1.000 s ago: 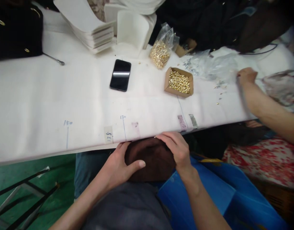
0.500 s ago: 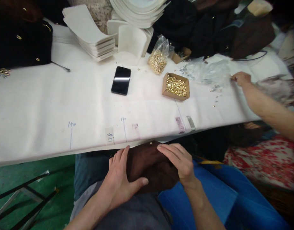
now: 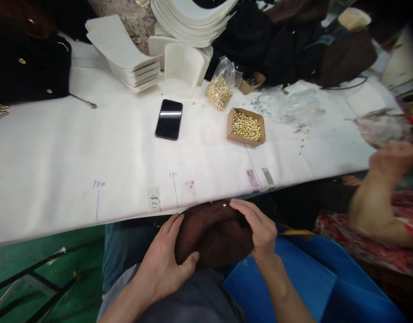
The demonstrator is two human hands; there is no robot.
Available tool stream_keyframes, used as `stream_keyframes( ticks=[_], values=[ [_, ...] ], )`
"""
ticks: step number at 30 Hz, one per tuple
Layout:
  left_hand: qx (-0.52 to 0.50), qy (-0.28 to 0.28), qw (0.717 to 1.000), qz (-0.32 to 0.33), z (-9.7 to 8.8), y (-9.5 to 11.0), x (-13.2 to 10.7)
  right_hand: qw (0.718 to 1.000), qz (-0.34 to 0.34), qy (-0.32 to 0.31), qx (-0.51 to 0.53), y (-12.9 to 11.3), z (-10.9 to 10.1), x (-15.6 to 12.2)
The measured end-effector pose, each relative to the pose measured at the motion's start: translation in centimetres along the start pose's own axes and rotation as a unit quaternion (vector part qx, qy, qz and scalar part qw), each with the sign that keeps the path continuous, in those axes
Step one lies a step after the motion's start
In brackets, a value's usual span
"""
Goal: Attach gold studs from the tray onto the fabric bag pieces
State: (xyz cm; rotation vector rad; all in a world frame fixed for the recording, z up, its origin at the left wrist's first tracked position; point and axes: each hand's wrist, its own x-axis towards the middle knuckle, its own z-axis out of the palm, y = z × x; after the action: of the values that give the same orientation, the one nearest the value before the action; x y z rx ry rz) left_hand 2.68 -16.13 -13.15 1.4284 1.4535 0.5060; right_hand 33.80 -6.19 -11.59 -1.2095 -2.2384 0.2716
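A dark brown cloth piece (image 3: 213,237), rounded in outline, lies over my lap just below the table's front edge. Two small gold-coloured metal fittings (image 3: 224,205) show along its far edge. My left hand (image 3: 166,251) holds its left side, fingers over the far edge and thumb on the near part. At the upper right edge, my right hand (image 3: 258,226) grips the cloth with bent fingers; its thumb is hidden. What lies under the cloth cannot be seen.
On the white table (image 3: 125,157) are a phone (image 3: 169,119), a cardboard box of gold-coloured fittings (image 3: 230,130), a plastic bag of fittings (image 3: 220,92) and stacked white sheets (image 3: 139,76). Dark cloth pieces (image 3: 31,67) lie at left. A co-worker's hand (image 3: 393,159) is at right.
My right hand has moved slightly along the cloth's edge, and a second metal fitting now shows beside its fingers. The co-worker's hand has drawn back from the plastic bag toward the right.
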Motion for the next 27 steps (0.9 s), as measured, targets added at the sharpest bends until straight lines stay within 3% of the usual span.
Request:
stream_keyframes(
  ticks=[8,16,21,27],
  values=[
    [-0.036,-0.001,0.999,0.015,-1.3,0.9,1.0,0.999,0.022,0.005,-0.040,-0.5,1.1,0.9],
    [-0.038,-0.002,0.999,0.012,-1.2,0.1,1.4,0.997,0.001,0.024,-0.076,0.5,2.1,1.3],
    [-0.020,-0.008,1.000,0.002,-0.8,-0.9,1.7,0.994,-0.007,0.049,-0.096,0.3,1.7,1.8],
    [-0.052,-0.008,0.999,0.006,-1.4,-1.5,2.5,0.994,0.002,0.024,-0.110,-0.4,1.0,3.1]
  ],
)
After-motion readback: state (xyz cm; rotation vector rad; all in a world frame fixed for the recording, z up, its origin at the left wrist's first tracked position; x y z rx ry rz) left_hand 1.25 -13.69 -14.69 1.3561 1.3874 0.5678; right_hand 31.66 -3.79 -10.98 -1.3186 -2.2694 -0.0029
